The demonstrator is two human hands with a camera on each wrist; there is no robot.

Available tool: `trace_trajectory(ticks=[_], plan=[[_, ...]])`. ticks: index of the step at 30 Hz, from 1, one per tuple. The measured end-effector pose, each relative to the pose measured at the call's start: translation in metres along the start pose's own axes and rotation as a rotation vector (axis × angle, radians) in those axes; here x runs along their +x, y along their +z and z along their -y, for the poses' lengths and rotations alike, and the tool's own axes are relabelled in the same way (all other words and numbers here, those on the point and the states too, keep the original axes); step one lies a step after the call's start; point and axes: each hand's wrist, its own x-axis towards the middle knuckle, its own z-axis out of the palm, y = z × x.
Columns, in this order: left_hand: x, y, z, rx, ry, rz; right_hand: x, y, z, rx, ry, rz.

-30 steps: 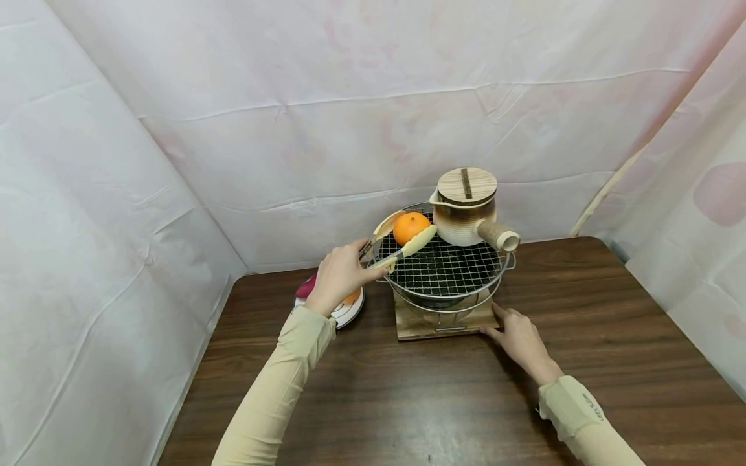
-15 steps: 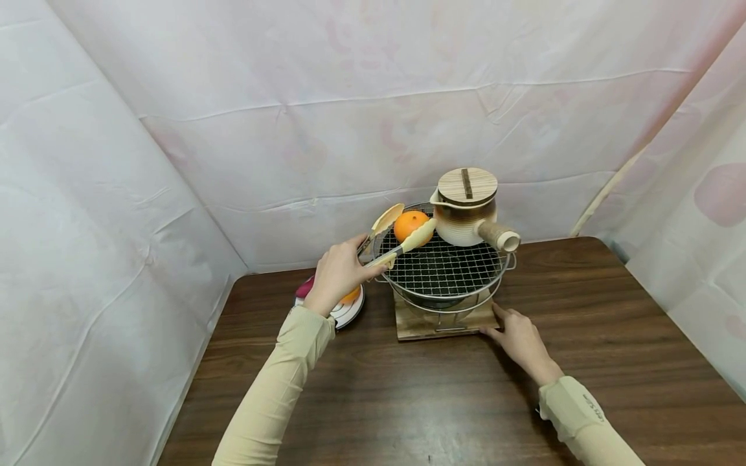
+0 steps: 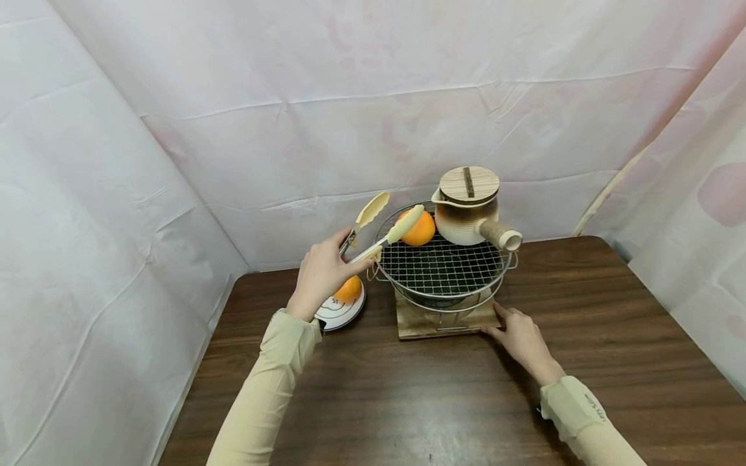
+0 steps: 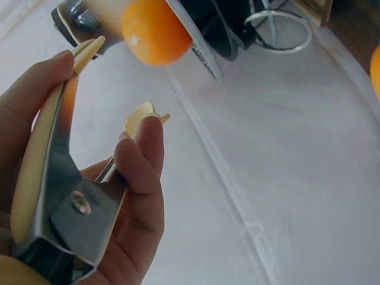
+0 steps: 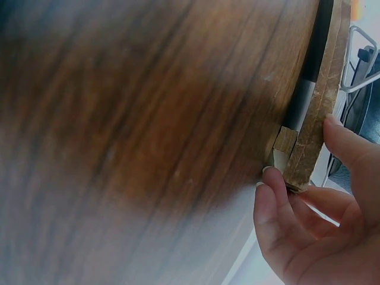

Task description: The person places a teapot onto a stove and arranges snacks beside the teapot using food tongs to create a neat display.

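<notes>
My left hand point(image 3: 319, 275) grips a pair of metal tongs with cream tips point(image 3: 405, 225), their two arms spread apart. An orange point(image 3: 421, 233) rests on the round wire grill rack point(image 3: 443, 275), just right of the tongs' tips; the left wrist view shows the fruit point(image 4: 155, 31) apart from them. Under the grill lies a square wooden board point(image 3: 415, 329). At its front right corner, my right hand point(image 3: 523, 344) holds the board's edge, thumb on top and fingers beneath in the right wrist view.
A side-handled teapot point(image 3: 460, 223) with a wooden lid stands on the rack's back right, beside the orange. To the grill's left, partly behind my left arm, a white plate point(image 3: 345, 318) bears another orange point(image 3: 350, 289). White cloth point(image 3: 326, 149) hangs behind the table.
My left hand has drawn the tongs left and away from the orange, their tips now spread clear of it. The orange stays on the rack. My right hand keeps its place.
</notes>
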Motion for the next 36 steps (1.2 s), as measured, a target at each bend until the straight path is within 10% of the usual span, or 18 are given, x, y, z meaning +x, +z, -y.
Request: trace_trajectory(ticks=[36], plan=[[-0.029, 0.004, 0.083, 0.034, -0.157, -0.053, 0.001, -0.001, 0.000, -0.007, -0.015, -0.010]])
